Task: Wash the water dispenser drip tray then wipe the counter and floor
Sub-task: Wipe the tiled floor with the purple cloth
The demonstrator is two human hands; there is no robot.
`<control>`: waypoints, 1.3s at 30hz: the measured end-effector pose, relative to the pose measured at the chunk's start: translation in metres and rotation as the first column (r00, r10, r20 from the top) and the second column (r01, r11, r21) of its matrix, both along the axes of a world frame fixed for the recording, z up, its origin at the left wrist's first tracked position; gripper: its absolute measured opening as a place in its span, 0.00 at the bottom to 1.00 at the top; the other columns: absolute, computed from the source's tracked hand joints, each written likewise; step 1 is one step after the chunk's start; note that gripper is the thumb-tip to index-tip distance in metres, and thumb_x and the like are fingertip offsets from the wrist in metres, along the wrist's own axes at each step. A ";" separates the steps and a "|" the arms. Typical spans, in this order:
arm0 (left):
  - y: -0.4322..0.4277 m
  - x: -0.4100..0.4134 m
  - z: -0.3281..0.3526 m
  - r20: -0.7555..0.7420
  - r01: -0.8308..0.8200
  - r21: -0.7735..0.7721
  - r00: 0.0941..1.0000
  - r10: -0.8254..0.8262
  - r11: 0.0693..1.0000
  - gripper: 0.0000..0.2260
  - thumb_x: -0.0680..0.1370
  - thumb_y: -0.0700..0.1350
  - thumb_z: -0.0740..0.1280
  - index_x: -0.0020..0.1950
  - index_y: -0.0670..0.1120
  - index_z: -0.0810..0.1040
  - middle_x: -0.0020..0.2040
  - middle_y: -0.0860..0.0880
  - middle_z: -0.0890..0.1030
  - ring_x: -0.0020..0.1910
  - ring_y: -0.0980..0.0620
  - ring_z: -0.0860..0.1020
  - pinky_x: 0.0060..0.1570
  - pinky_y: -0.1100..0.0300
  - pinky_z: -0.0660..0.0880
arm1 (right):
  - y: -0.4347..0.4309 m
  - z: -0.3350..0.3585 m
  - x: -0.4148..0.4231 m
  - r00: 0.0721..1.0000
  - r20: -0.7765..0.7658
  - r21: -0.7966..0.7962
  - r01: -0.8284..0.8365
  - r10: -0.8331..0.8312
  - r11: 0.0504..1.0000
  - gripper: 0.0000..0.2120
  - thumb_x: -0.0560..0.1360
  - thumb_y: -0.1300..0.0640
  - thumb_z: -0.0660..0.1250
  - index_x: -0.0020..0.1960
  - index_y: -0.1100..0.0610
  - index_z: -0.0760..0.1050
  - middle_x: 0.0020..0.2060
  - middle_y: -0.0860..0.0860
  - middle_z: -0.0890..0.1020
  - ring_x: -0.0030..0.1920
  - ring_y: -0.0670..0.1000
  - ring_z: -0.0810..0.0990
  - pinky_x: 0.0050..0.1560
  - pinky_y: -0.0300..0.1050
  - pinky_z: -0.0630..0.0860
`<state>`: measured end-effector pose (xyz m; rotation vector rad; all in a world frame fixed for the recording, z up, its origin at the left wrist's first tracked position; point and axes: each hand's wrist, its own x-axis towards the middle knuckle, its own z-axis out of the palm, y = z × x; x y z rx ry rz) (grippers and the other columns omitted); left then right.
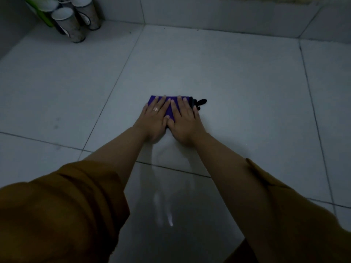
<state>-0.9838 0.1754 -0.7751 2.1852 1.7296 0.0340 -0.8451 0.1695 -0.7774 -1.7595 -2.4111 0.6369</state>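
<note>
Both hands flat, fingers spread, pressed side by side on purple cloth [171,109] lying on floor [237,88]. Left hand [154,119] wore ring [155,109]; right hand [183,122] covered cloth's right part. Black loop [200,103] stuck out at cloth's right edge. Wet sheen on tiles toward camera. Mustard sleeves [62,205] pushed up. Cylindrical containers [72,21] stood in far left corner, well apart. Drip tray, counter not visible.
</note>
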 end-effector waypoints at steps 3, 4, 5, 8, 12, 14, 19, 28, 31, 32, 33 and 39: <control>-0.038 -0.013 -0.001 0.011 -0.003 -0.003 1.000 0.004 1.000 0.25 0.83 0.48 0.49 0.78 0.47 0.45 0.79 0.49 0.44 0.77 0.50 0.42 0.74 0.52 0.41 | -0.037 0.003 -0.009 0.999 0.008 -0.018 -0.032 0.032 0.999 0.28 0.82 0.47 0.46 0.77 0.55 0.40 0.77 0.54 0.41 0.77 0.52 0.39 0.74 0.52 0.36; -0.051 -0.019 -0.001 0.010 -0.004 -0.004 1.000 0.004 1.000 0.25 0.82 0.48 0.50 0.78 0.46 0.45 0.79 0.49 0.45 0.77 0.50 0.42 0.74 0.51 0.41 | -0.049 0.004 -0.013 0.999 0.016 -0.017 -0.047 0.047 0.999 0.29 0.82 0.47 0.46 0.77 0.55 0.40 0.77 0.54 0.41 0.77 0.52 0.39 0.74 0.52 0.36; -0.064 -0.024 -0.001 0.005 -0.004 -0.008 1.000 0.004 1.000 0.25 0.82 0.48 0.50 0.78 0.46 0.45 0.79 0.49 0.45 0.77 0.50 0.42 0.74 0.51 0.41 | -0.061 0.005 -0.017 0.998 0.019 -0.017 -0.062 0.063 0.998 0.29 0.82 0.47 0.47 0.77 0.56 0.40 0.77 0.54 0.40 0.77 0.53 0.38 0.74 0.52 0.36; -0.100 -0.040 0.000 -0.017 0.000 -0.034 1.000 -0.001 0.999 0.25 0.82 0.48 0.49 0.78 0.47 0.44 0.79 0.49 0.43 0.77 0.51 0.40 0.73 0.53 0.39 | -0.095 0.006 -0.030 0.995 -0.004 -0.037 -0.099 0.099 0.994 0.29 0.82 0.48 0.46 0.77 0.57 0.40 0.77 0.55 0.40 0.77 0.53 0.38 0.74 0.52 0.35; -0.134 -0.053 0.000 -0.042 -0.007 -0.083 0.999 0.003 0.997 0.26 0.83 0.49 0.49 0.77 0.47 0.41 0.78 0.49 0.41 0.77 0.52 0.38 0.72 0.55 0.36 | -0.130 0.003 -0.042 0.993 -0.002 -0.014 -0.117 0.117 0.993 0.29 0.82 0.47 0.47 0.77 0.57 0.40 0.77 0.56 0.42 0.77 0.54 0.38 0.74 0.52 0.35; -0.143 -0.056 0.000 -0.051 -0.010 -0.089 0.999 0.006 0.996 0.26 0.82 0.49 0.49 0.77 0.47 0.41 0.78 0.49 0.41 0.77 0.52 0.38 0.72 0.54 0.37 | -0.140 0.000 -0.044 0.992 -0.005 -0.003 -0.129 0.129 0.992 0.29 0.82 0.47 0.47 0.77 0.57 0.41 0.77 0.56 0.42 0.77 0.54 0.39 0.74 0.52 0.35; -0.147 -0.057 -0.001 -0.049 -0.007 -0.088 0.999 0.002 0.996 0.27 0.82 0.49 0.49 0.77 0.47 0.41 0.78 0.49 0.41 0.76 0.52 0.37 0.73 0.54 0.37 | -0.142 -0.004 -0.046 0.992 -0.015 0.015 -0.127 0.127 0.992 0.29 0.81 0.47 0.47 0.77 0.57 0.42 0.77 0.56 0.43 0.77 0.54 0.40 0.74 0.52 0.35; -0.108 -0.072 -0.003 -0.049 0.037 -0.052 0.998 -0.039 0.998 0.26 0.83 0.49 0.49 0.77 0.47 0.41 0.78 0.49 0.42 0.77 0.52 0.39 0.73 0.53 0.39 | -0.106 -0.005 -0.059 0.995 -0.044 0.009 -0.094 0.094 0.996 0.29 0.81 0.47 0.47 0.77 0.57 0.41 0.77 0.56 0.43 0.77 0.53 0.39 0.73 0.52 0.34; -0.081 -0.075 -0.003 -0.042 0.020 -0.029 0.999 -0.022 0.999 0.26 0.83 0.49 0.49 0.77 0.46 0.43 0.79 0.48 0.43 0.77 0.50 0.40 0.74 0.52 0.40 | -0.075 -0.005 -0.064 0.994 -0.049 -0.011 -0.102 0.101 0.995 0.29 0.82 0.47 0.46 0.77 0.56 0.40 0.77 0.55 0.41 0.77 0.53 0.38 0.73 0.51 0.33; -0.070 -0.076 -0.003 -0.036 0.015 -0.017 0.999 -0.016 1.000 0.26 0.83 0.48 0.49 0.78 0.46 0.43 0.79 0.48 0.44 0.77 0.50 0.41 0.74 0.51 0.41 | -0.063 -0.005 -0.066 0.994 -0.042 -0.011 -0.100 0.099 0.995 0.29 0.82 0.47 0.47 0.77 0.56 0.40 0.77 0.55 0.41 0.77 0.52 0.38 0.73 0.51 0.34; -0.060 -0.077 -0.003 -0.033 0.009 -0.008 0.999 -0.010 1.000 0.25 0.83 0.48 0.49 0.78 0.46 0.44 0.79 0.48 0.44 0.77 0.49 0.41 0.74 0.50 0.42 | -0.052 -0.005 -0.068 0.995 -0.033 -0.010 -0.097 0.097 0.995 0.29 0.82 0.48 0.47 0.77 0.56 0.41 0.77 0.54 0.41 0.77 0.52 0.38 0.73 0.52 0.34; 0.011 -0.088 -0.006 -0.043 0.015 0.038 0.999 -0.014 0.999 0.25 0.83 0.48 0.49 0.78 0.46 0.46 0.79 0.47 0.46 0.78 0.48 0.44 0.74 0.48 0.44 | 0.016 -0.005 -0.080 0.997 -0.012 -0.005 -0.074 0.074 0.997 0.29 0.82 0.48 0.47 0.77 0.57 0.42 0.77 0.55 0.41 0.77 0.53 0.38 0.74 0.53 0.35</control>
